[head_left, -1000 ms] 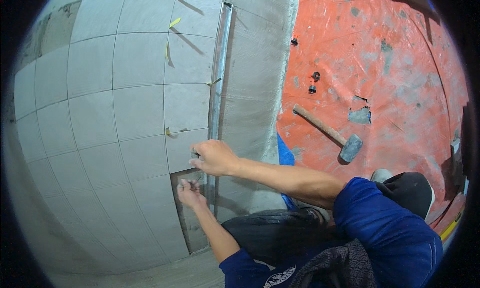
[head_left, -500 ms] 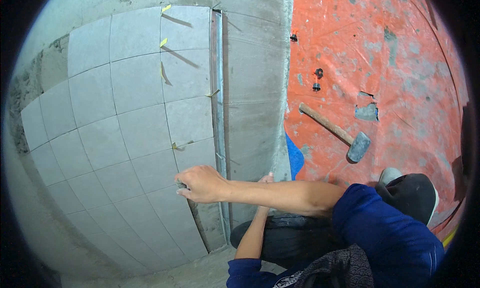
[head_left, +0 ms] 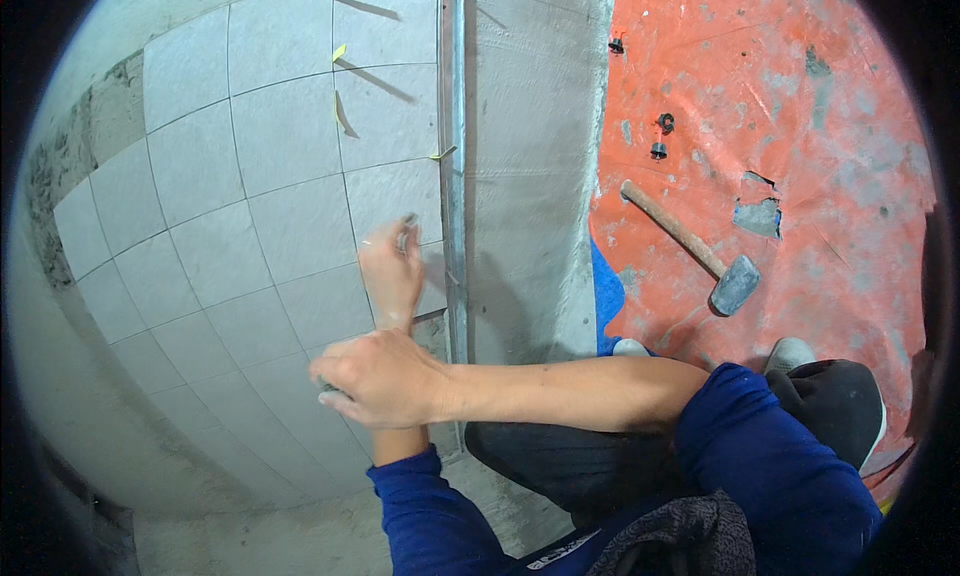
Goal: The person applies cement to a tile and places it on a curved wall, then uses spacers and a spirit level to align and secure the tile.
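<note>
Square grey tiles (head_left: 290, 136) form a grid bordered on the right by a long metal strip (head_left: 457, 96). Thin yellow tabs (head_left: 341, 54) stick up between several tiles. My left hand (head_left: 392, 271) is over the tiles near the strip, fingers curled on something too small to make out. Crossing my left arm, my right hand (head_left: 375, 381) is closed around a small greyish thing that I cannot identify, above the lower tiles. A bare mortar gap (head_left: 432, 331) shows beside the strip, partly hidden by my hands.
A wooden-handled mallet (head_left: 733, 284) lies on a dusty orange sheet (head_left: 820, 156) at the right, with small black fittings (head_left: 660, 136) and blue sheeting (head_left: 607, 296) nearby. A bare cement band (head_left: 525, 176) separates tiles from sheet. My bent legs (head_left: 530, 466) are below my arms.
My left hand has moved from low beside the gap up onto the tiles nearer the top. My right hand has moved down and left, now crossing over my left arm.
</note>
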`<state>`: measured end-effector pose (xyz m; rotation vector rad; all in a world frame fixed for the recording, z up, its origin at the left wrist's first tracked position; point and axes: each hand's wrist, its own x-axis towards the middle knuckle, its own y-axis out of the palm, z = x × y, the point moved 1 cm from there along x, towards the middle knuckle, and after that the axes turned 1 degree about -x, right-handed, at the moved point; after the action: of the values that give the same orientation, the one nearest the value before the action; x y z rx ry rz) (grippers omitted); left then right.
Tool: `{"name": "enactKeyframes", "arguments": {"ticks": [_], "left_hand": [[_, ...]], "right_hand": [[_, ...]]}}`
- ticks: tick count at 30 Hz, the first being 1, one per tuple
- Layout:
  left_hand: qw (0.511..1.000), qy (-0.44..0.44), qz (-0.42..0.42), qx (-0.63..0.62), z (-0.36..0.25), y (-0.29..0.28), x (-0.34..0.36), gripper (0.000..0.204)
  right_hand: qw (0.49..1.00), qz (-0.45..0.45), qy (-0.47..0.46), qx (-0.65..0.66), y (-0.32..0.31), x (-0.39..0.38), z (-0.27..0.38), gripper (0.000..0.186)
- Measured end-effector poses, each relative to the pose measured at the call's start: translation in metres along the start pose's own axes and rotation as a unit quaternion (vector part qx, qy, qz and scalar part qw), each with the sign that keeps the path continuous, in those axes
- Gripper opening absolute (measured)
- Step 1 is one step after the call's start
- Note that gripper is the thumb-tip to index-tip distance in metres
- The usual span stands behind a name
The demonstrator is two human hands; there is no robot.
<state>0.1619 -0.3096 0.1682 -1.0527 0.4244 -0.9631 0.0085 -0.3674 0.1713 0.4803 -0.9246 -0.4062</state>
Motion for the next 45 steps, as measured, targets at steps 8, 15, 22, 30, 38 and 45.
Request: {"name": "enactKeyframes", "arguments": {"ticks": [8, 15, 22, 30, 38, 45], "left_hand": [[0.987, 0.029, 0.005, 0.159, 0.045, -0.038, 0.065, 0.030], [0.963, 0.068, 0.016, 0.260, 0.050, -0.031, 0.064, 0.045], [0.949, 0.108, 0.016, 0.295, 0.054, -0.027, 0.066, 0.049], [0.940, 0.089, 0.040, 0.326, 0.047, -0.025, 0.064, 0.050], [0.933, 0.085, 0.033, 0.347, 0.040, -0.029, 0.064, 0.052], [0.998, 0.026, -0.055, -0.019, -0.008, -0.027, -0.003, 0.020]], "right_hand": [[0.997, -0.015, -0.015, 0.068, -0.006, 0.007, 0.023, 0.016], [0.998, -0.031, -0.018, 0.050, -0.009, 0.007, 0.020, 0.015], [0.998, -0.037, -0.022, 0.036, -0.009, 0.005, 0.013, 0.014], [0.999, -0.022, -0.017, 0.022, -0.013, 0.007, 0.014, 0.012], [1.000, -0.014, -0.019, 0.019, -0.014, 0.008, 0.022, 0.013], [0.994, 0.106, -0.009, 0.006, -0.016, 0.004, 0.040, 0.027]]}}
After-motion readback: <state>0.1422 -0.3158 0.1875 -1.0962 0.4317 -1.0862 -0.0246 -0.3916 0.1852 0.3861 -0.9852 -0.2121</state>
